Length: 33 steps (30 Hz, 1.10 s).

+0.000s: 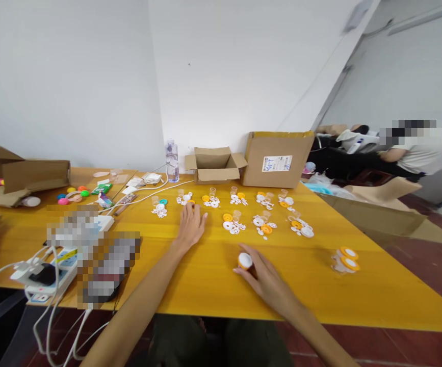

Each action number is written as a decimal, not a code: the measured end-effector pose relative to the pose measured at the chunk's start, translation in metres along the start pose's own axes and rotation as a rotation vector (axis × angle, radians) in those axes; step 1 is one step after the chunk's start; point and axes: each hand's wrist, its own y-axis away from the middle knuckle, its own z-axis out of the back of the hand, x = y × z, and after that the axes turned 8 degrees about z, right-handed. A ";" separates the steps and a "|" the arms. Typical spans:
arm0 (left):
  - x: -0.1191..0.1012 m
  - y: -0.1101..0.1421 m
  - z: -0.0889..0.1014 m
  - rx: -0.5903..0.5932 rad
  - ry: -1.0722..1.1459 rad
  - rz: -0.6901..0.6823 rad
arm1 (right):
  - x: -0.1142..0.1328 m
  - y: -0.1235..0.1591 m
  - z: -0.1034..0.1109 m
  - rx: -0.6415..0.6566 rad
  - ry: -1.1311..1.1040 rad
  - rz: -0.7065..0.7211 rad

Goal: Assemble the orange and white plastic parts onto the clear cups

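Cardboard boxes [278, 176] stand mid-frame; a power strip [67, 259] crowds lower left. Right hand [265, 275], lower centre, is closed round a white-topped cup [244, 261]; left hand [191, 227], grip unclear, partly hides small parts [186, 198].

Left hand [191, 225]: at orange piece [191, 202] | Right hand [265, 279]: holds white-topped piece [244, 261] | 2 orange-rimmed containers [349, 263]: beyond, right

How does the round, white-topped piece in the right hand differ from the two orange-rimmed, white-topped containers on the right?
The round, white-topped piece is held by the right hand; the orange-rimmed containers rest untouched on the yellow table. The piece is single; the containers are paired. Both show round white tops.
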 end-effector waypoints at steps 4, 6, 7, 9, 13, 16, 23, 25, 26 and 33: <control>-0.014 0.013 0.015 0.118 0.281 -0.202 | 0.011 -0.033 -0.016 -0.007 -0.245 -0.100; -0.020 0.021 0.020 0.221 0.345 -0.299 | 0.016 -0.050 -0.020 -0.016 -0.357 -0.108; -0.022 0.025 0.022 0.252 0.353 -0.345 | 0.018 -0.057 -0.022 -0.014 -0.403 -0.110; -0.023 0.031 0.023 0.276 0.329 -0.439 | 0.022 -0.069 -0.025 -0.010 -0.463 -0.115; -0.019 0.033 0.022 0.290 0.234 -0.501 | 0.025 -0.081 -0.031 -0.038 -0.509 -0.116; -0.014 0.030 0.022 0.327 0.210 -0.433 | 0.025 -0.083 -0.034 -0.041 -0.548 -0.108; -0.011 0.026 0.025 0.393 0.380 -0.272 | 0.027 -0.079 -0.034 -0.037 -0.606 -0.133; -0.011 0.026 0.026 0.404 0.433 -0.239 | 0.028 -0.078 -0.034 -0.073 -0.621 -0.147; -0.012 0.026 0.027 0.406 0.455 -0.220 | 0.028 -0.078 -0.035 -0.094 -0.633 -0.155; -0.014 0.022 0.026 0.435 0.583 -0.147 | 0.025 -0.077 -0.041 -0.182 -0.640 -0.195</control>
